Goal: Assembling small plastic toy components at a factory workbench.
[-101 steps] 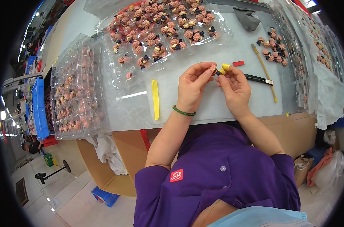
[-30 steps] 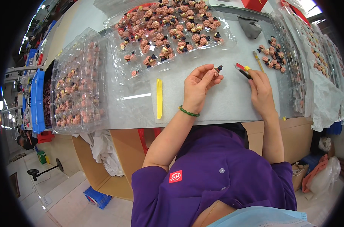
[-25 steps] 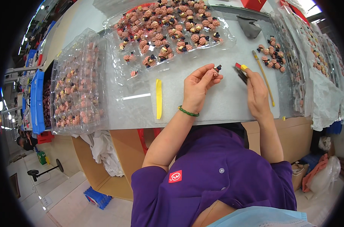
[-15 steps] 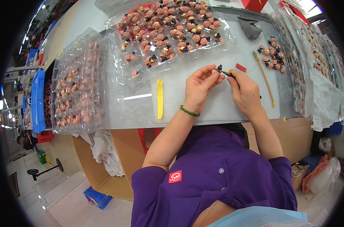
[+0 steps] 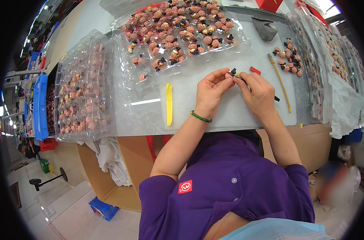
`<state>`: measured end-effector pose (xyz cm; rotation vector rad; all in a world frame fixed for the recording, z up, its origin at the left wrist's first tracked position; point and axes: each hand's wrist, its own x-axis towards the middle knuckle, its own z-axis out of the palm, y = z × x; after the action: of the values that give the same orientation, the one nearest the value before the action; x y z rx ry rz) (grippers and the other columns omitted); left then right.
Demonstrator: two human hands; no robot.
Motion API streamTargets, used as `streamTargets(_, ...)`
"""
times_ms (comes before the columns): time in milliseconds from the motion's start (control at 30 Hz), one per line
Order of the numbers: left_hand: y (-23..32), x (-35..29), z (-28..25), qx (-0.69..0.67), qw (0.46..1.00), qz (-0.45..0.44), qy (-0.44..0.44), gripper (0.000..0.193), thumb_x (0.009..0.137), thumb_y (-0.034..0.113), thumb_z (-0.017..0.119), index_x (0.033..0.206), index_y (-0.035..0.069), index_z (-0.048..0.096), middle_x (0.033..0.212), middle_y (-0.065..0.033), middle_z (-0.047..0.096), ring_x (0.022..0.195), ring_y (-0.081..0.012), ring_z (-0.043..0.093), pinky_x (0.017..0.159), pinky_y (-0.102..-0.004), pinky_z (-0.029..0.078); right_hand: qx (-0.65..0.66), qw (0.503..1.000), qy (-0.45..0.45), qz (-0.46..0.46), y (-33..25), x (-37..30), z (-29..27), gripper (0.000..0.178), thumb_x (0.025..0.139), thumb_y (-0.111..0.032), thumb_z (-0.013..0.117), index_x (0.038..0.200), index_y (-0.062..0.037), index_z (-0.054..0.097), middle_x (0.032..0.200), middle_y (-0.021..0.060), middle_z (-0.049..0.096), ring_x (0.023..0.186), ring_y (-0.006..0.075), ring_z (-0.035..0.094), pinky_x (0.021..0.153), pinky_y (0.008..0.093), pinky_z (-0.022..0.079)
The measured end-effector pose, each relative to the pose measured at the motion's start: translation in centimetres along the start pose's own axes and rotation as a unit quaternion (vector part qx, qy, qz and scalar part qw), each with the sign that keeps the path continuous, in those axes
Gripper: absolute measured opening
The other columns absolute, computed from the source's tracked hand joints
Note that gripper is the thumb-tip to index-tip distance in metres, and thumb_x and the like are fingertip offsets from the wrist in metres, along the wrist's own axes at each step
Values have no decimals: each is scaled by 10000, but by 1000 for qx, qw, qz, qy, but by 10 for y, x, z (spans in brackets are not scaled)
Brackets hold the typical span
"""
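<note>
Factory workshop: plastic trays (image 5: 240,47) are holding many small pink figures (image 5: 170,39) on the surface (image 5: 140,120), blue bin (image 5: 40,108) standing alongside, cardboard box (image 5: 130,154) sitting below. Lights (image 5: 0,111) glowing far left, probably overhead; view's warping there.

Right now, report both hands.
Left hand: closed, pinching a small pink figurine.
Right hand: closed around a slim black tool, held close to the figurine.
</note>
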<state>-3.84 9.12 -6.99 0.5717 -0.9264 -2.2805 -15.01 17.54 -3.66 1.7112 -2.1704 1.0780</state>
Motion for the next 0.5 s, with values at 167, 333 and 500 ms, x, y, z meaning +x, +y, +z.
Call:
streamTargets(167, 0, 0, 1, 0, 1000, -3, 10, 322, 774, -33, 600, 1082, -48, 507, 952, -82, 580, 876, -134, 567, 794, -256, 487, -10, 1000, 9, 1, 0, -1, 1, 127, 746, -143, 650, 809, -43, 602, 612, 52, 530, 490, 198, 502, 441, 302, 381)
streamTargets(333, -1, 0, 1, 1, 1000, 2, 20, 328, 753, -51, 617, 1062, -47, 509, 944, -84, 580, 874, -131, 564, 789, -246, 479, -12, 1000, -5, 9, -3, 0, -1, 120, 744, -136, 649, 812, -47, 605, 614, 51, 533, 496, 196, 509, 444, 301, 387)
streamTargets(500, -2, 1, -1, -2, 1000, 9, 20, 306, 749, -60, 617, 1039, -46, 523, 929, -87, 585, 861, -130, 568, 784, -242, 481, -13, 1000, -11, 8, -4, 2, -3, 119, 747, -134, 645, 815, -46, 605, 621, 54, 537, 506, 199, 518, 454, 305, 395)
